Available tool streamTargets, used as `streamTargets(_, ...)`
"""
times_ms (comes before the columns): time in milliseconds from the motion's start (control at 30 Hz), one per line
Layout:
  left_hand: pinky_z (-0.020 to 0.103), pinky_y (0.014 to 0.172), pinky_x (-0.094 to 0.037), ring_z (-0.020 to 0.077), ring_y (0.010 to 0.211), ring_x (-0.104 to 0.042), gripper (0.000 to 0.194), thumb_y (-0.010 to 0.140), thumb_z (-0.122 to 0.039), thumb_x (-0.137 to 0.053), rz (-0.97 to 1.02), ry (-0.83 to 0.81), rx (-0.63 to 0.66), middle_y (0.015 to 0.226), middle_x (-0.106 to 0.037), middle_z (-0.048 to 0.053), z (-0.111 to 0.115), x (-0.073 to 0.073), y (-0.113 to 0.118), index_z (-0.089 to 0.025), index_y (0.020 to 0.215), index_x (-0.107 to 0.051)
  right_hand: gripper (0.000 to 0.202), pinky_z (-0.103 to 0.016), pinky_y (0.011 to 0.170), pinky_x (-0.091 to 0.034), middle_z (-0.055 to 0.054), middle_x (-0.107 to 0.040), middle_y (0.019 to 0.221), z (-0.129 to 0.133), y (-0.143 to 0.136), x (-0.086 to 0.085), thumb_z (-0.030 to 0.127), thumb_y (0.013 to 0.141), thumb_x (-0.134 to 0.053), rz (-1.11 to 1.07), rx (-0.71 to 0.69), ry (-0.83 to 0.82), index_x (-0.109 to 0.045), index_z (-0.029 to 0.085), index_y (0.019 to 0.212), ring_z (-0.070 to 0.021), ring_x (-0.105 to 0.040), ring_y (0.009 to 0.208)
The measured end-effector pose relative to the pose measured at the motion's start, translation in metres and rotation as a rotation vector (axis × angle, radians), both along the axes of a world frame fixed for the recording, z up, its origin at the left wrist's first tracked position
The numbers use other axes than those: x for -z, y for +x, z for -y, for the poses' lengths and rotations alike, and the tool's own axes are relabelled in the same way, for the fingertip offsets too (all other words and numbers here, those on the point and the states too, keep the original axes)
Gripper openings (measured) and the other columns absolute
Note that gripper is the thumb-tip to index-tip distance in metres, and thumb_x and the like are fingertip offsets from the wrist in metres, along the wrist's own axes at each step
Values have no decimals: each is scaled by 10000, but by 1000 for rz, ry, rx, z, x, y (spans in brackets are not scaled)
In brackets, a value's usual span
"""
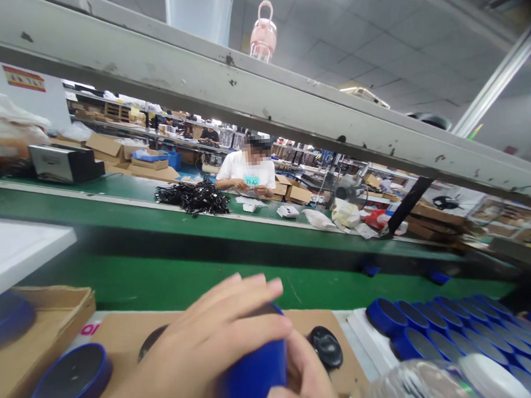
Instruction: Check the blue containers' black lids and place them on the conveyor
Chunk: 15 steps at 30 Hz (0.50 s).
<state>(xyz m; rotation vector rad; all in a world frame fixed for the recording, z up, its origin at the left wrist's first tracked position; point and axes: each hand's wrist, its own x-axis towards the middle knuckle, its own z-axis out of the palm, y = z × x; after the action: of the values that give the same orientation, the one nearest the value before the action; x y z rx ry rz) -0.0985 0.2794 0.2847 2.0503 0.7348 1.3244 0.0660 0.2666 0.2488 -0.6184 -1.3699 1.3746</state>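
Observation:
Close to the camera, both hands are on a round blue casing [257,378], tilted so that its side wall faces me. Stretched across its upper part are the fingers of my left hand [207,342], and they hide most of its top. My right hand [307,375] grips it from the right, with the thumb at the lower front. To the left, a blue casing with a dark round face [73,380] lies on a cardboard sheet [115,331]. A glossy black round part [325,347] sits right of my hands. Another dark round part [152,341] is half covered by my left hand.
Rows of blue casings [447,332] stand at right, behind a clear plastic jar [410,386]. An open cardboard box [68,310] is at left. A green belt [171,278] runs across; beyond it are a black cable heap [192,197] and a seated person [248,171].

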Motion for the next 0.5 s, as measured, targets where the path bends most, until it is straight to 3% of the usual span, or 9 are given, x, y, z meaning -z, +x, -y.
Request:
streamTargets(100, 539, 1177, -312, 343, 1452, -380, 918, 627, -406, -901, 63, -250, 170, 1443, -592, 5, -13, 11, -8, -444, 1440, -478, 665, -289, 898, -593, -15, -684, 1287, 8, -6, -3, 431, 762, -799, 48, 302, 200, -506, 391, 1357, -234, -702, 1125)
streamTargets(167, 528, 1139, -381, 335, 1431, -412, 1031, 625, -487, -899, 144, -471, 326, 1467, -569, 12, -18, 17, -10, -463, 1500, -354, 623, -289, 1014, -528, -13, -610, 1378, 14, -6, -7, 217, 829, -719, 203, 535, 330, -485, 396, 1379, -217, -617, 1248)
streamTargets(233, 473, 1102, -452, 302, 1357, -520, 786, 759, -532, -806, 230, -637, 457, 1458, -578, 17, -18, 18, -10, -456, 1454, -448, 618, -356, 1110, -455, -6, -564, 1432, 16, -2, -9, 147, 825, -657, 273, 637, 461, -488, 381, 1372, -237, -521, 1352)
streamTargets(333, 373, 1035, -527, 266, 1281, -600, 496, 813, -499, -782, 326, -746, 617, 1342, -669, 32, -15, 11, -6, -388, 1280, -652, 649, -436, 1169, -378, 49, -562, 1463, 11, 5, -10, 152, 799, -660, 342, 601, 574, -469, 412, 1363, -254, -429, 1432)
streamTargets(500, 307, 992, -544, 232, 1168, -675, 526, 726, -365, -887, 458, -784, 616, 1208, -733, 41, -21, 6, -1, -312, 1210, -688, 809, -525, 1186, -361, 31, -436, 1579, 5, 16, -14, 217, 766, -765, 510, 577, 568, -396, 458, 1444, -334, -408, 1452)
